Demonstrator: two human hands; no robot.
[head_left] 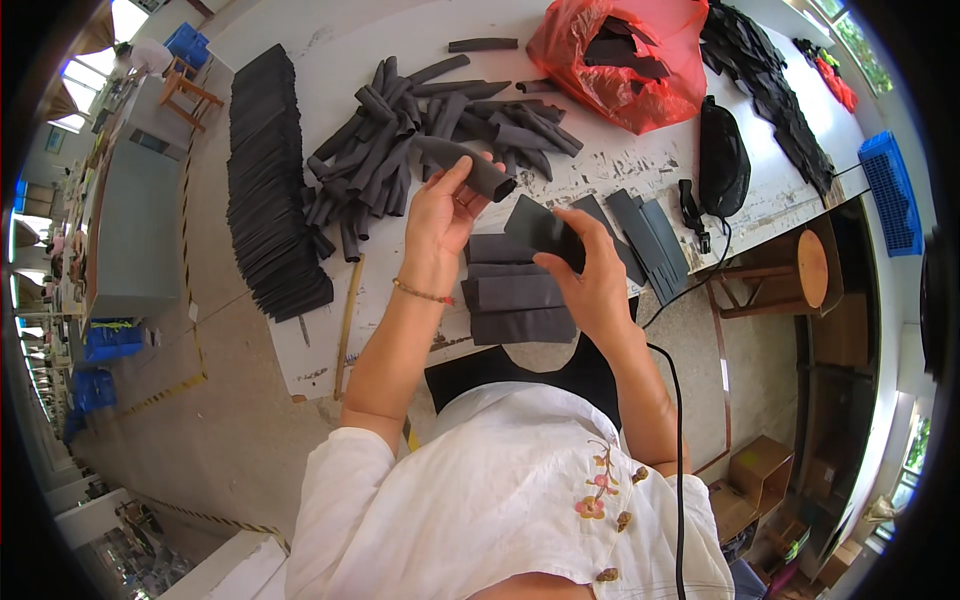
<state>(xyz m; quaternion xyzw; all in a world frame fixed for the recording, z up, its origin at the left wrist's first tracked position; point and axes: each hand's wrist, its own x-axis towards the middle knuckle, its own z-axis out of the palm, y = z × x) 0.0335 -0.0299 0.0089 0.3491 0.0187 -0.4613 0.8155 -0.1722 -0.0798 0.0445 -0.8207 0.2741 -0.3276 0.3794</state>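
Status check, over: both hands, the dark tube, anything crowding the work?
Left hand holding dark tube. Right hand holding flat dark plate, apart from tube. Crowding: tube pile just beyond, flat dark pieces nearer the body.

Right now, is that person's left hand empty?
No, the left hand is holding a dark tube between thumb and fingers.
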